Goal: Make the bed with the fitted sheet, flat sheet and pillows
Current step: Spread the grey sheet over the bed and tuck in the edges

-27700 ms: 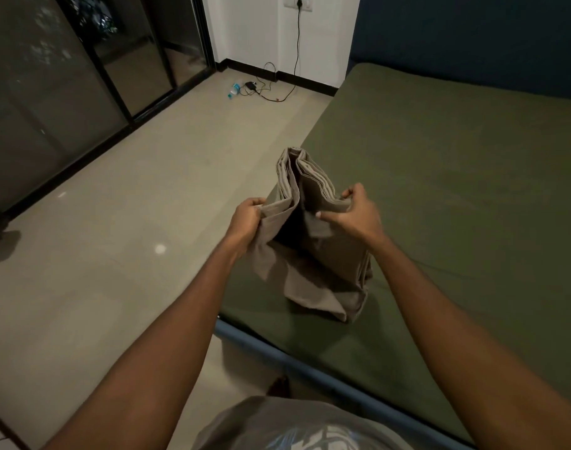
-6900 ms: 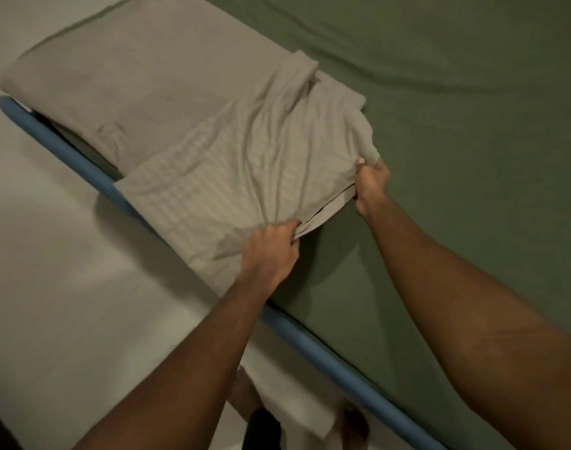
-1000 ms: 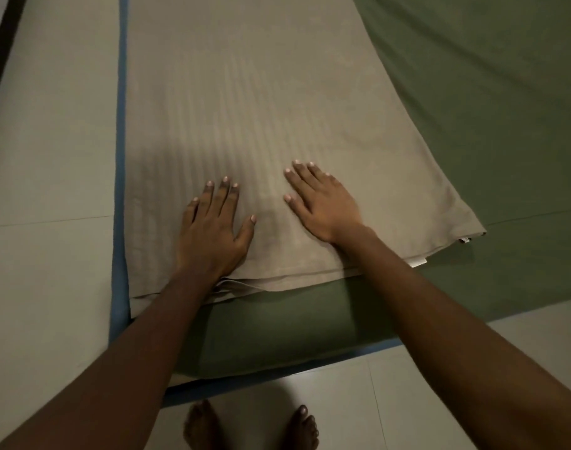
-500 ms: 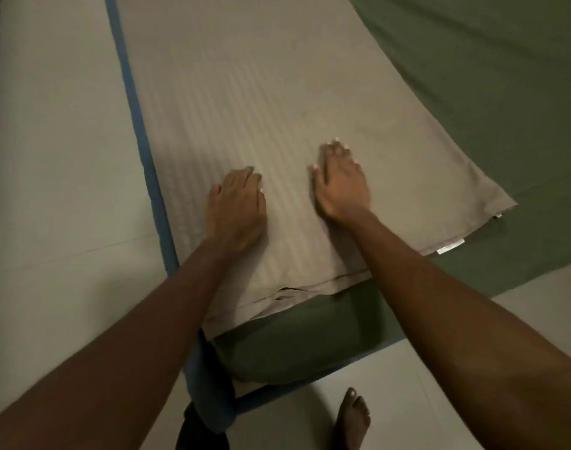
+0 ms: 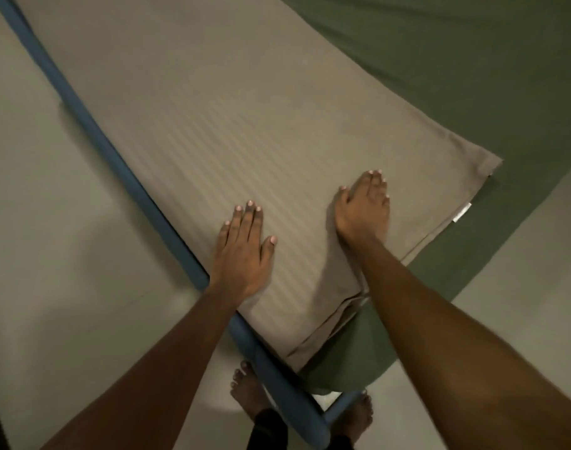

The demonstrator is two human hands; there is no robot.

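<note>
A beige striped flat sheet (image 5: 212, 118), folded into a long strip, lies along the left side of the bed on top of the green fitted sheet (image 5: 456, 66). My left hand (image 5: 245, 251) presses flat on the beige sheet near the bed's left edge, fingers straight. Further right, my right hand (image 5: 363, 209) also rests flat on the sheet, a short way from its right corner. A small white label (image 5: 462, 212) sticks out at that folded corner. No pillows are in view.
The blue bed frame rail (image 5: 115, 151) runs diagonally along the bed's left side to a corner (image 5: 310, 420) by my bare feet (image 5: 248, 391). Pale tiled floor (image 5: 50, 222) lies to the left and at the lower right.
Both hands have slid across the beige sheet, the right one moving toward the sheet's right corner. My view has swung round the bed corner, so the rail now runs more diagonally.
</note>
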